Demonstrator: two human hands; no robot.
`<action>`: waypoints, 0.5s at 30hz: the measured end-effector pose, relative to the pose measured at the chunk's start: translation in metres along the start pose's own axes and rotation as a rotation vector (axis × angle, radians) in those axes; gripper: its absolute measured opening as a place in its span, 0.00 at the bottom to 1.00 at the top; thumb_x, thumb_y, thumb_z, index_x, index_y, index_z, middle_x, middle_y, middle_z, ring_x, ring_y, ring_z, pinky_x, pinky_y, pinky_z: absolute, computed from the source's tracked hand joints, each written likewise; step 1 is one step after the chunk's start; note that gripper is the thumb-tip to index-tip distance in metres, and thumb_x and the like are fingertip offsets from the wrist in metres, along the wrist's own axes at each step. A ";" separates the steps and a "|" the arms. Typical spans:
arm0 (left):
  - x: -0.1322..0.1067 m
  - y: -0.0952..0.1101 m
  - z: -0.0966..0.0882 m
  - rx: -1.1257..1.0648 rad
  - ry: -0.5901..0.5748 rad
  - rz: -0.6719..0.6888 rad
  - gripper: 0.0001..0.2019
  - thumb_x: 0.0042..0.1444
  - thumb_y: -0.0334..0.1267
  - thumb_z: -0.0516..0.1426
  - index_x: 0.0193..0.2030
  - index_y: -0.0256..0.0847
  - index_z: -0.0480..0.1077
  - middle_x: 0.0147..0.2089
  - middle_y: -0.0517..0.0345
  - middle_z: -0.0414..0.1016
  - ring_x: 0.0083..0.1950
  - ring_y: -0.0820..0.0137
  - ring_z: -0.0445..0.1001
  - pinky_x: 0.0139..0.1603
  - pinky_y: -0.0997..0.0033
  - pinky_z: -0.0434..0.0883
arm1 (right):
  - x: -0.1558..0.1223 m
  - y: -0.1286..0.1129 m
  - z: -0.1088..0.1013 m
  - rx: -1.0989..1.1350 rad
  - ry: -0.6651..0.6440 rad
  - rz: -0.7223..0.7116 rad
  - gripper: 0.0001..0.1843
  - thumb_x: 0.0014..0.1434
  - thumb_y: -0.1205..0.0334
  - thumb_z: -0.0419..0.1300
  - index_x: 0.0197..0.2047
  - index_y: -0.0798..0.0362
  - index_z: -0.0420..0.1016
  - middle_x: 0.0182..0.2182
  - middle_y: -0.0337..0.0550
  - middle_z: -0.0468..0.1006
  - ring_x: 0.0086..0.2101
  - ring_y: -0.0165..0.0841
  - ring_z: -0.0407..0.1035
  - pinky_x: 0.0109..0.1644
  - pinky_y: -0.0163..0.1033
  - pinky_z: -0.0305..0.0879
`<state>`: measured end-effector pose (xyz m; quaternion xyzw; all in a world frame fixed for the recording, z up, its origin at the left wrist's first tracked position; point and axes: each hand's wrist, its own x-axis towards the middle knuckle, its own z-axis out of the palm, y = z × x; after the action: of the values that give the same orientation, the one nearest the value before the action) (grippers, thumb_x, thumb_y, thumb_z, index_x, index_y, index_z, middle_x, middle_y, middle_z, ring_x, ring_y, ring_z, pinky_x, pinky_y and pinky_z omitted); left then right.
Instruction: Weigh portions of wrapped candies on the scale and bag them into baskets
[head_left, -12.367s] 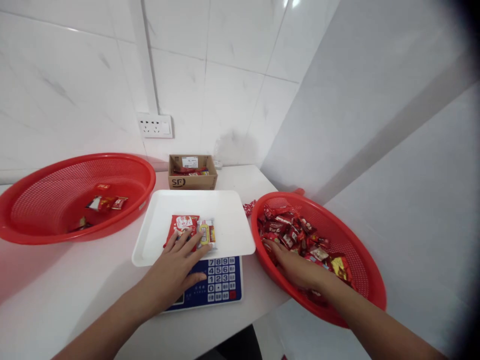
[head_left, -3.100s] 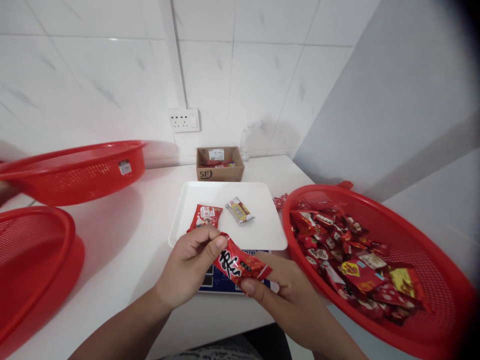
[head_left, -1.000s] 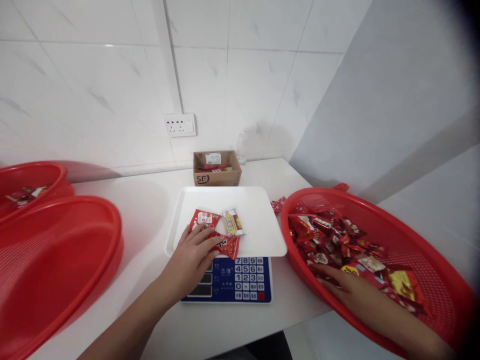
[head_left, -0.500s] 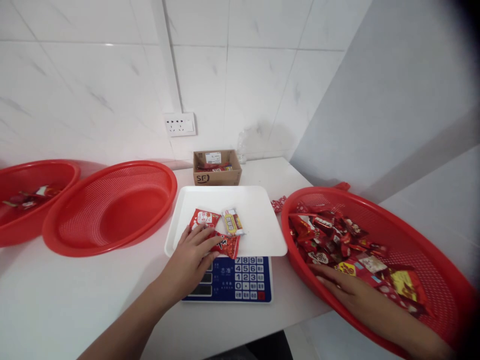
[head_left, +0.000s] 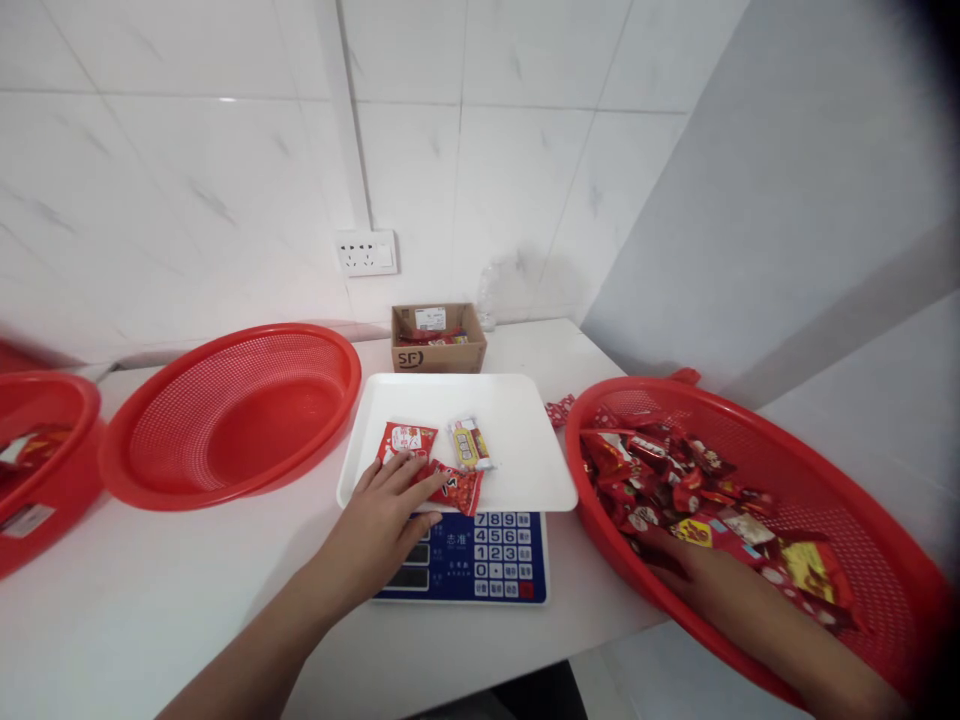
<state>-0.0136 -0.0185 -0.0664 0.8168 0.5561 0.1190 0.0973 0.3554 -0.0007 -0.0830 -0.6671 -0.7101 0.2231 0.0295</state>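
My left hand [head_left: 391, 510] lies with fingers spread over two red snack packets, one a red-and-white packet [head_left: 407, 440] and the other a red packet with black lettering [head_left: 461, 488]. Both rest on the white tray [head_left: 525, 440] of a digital scale [head_left: 495, 560]. Beside them on the tray is a small yellow-and-white wrapped snack [head_left: 471, 444]. My right hand [head_left: 686, 570] reaches into the red basket [head_left: 847, 470] on the right, among many red snack packets [head_left: 675, 470]. Its fingertips are hidden by the packets and shadow.
Left of the scale stands a red mesh basket [head_left: 172, 420], with another red basket [head_left: 75, 410] holding some packets at the far left. Behind the tray is a cardboard box [head_left: 442, 358] with packets inside. A wall socket [head_left: 366, 253] sits above the white table [head_left: 187, 600].
My right hand has moved from the basket's near rim deeper among the packets. The far-left basket has shifted left and nearer to me. My left hand stays on the tray's packets.
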 end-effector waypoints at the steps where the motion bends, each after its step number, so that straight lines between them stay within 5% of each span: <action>1: 0.000 0.000 0.000 0.008 0.007 0.005 0.20 0.62 0.40 0.51 0.61 0.47 0.62 0.64 0.53 0.62 0.66 0.54 0.56 0.62 0.42 0.58 | -0.001 0.000 0.000 0.027 -0.062 -0.004 0.17 0.55 0.56 0.54 0.45 0.46 0.77 0.44 0.43 0.81 0.44 0.46 0.75 0.47 0.46 0.69; 3: -0.001 -0.001 -0.001 0.025 0.024 0.011 0.20 0.62 0.40 0.51 0.61 0.47 0.62 0.64 0.52 0.63 0.65 0.55 0.58 0.60 0.44 0.61 | -0.001 0.001 0.000 0.064 -0.151 -0.008 0.19 0.56 0.57 0.51 0.49 0.47 0.74 0.48 0.44 0.78 0.47 0.46 0.72 0.51 0.47 0.67; 7: -0.002 -0.004 -0.002 0.056 0.036 -0.013 0.21 0.61 0.43 0.52 0.61 0.45 0.61 0.63 0.49 0.63 0.64 0.55 0.61 0.58 0.47 0.64 | 0.003 0.006 0.005 0.027 -0.083 -0.017 0.24 0.55 0.59 0.50 0.54 0.51 0.71 0.49 0.47 0.78 0.49 0.47 0.71 0.53 0.49 0.65; 11: -0.002 -0.007 0.000 0.075 0.061 -0.053 0.25 0.58 0.44 0.57 0.62 0.47 0.60 0.64 0.49 0.61 0.64 0.53 0.59 0.59 0.47 0.63 | -0.003 -0.006 -0.001 0.061 0.156 0.013 0.26 0.57 0.51 0.49 0.54 0.54 0.70 0.51 0.53 0.75 0.51 0.49 0.69 0.56 0.53 0.62; 15: -0.003 -0.009 0.002 0.087 0.035 -0.061 0.28 0.54 0.43 0.60 0.62 0.46 0.61 0.66 0.49 0.59 0.67 0.50 0.54 0.61 0.45 0.62 | -0.019 -0.046 -0.008 0.243 0.365 -0.052 0.22 0.58 0.46 0.51 0.51 0.46 0.72 0.51 0.46 0.76 0.51 0.45 0.69 0.51 0.50 0.70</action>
<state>-0.0220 -0.0183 -0.0711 0.8008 0.5869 0.1059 0.0555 0.3175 -0.0167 -0.0543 -0.6695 -0.6778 0.1817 0.2436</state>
